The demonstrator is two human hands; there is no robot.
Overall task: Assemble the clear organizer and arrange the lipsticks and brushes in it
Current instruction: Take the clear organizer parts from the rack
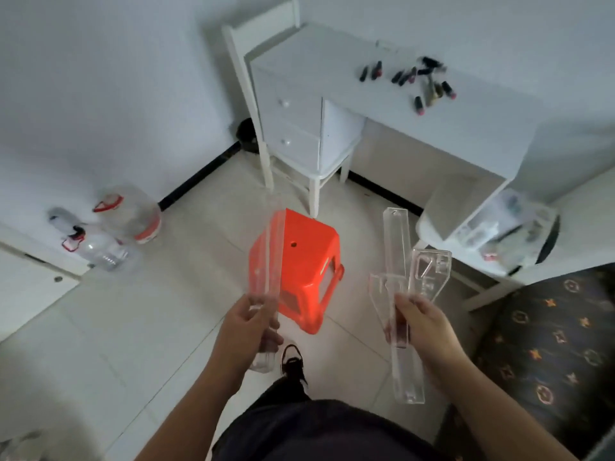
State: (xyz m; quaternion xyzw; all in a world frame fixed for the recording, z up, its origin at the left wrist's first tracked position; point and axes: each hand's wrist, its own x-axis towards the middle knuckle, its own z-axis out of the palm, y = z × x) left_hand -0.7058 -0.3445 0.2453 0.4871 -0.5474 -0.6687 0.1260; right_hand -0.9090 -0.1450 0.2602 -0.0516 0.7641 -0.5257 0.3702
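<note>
Left hand [248, 322] grips a long clear panel [266, 261]; right hand [421, 322] clutches several clear organizer pieces [404, 271], perhaps three. Beyond both hands, lipsticks [416, 81] lie scattered on the white table [482, 128]; orange stool [306, 261] sits between them.

White walls [100, 78]; tiled floor [139, 327]; white desk [399, 104]; orange stool [306, 257]

Both forearms extended forward; left hand [249, 322] and right hand [420, 322] each have fingers curled, gripping clear panels.
</note>
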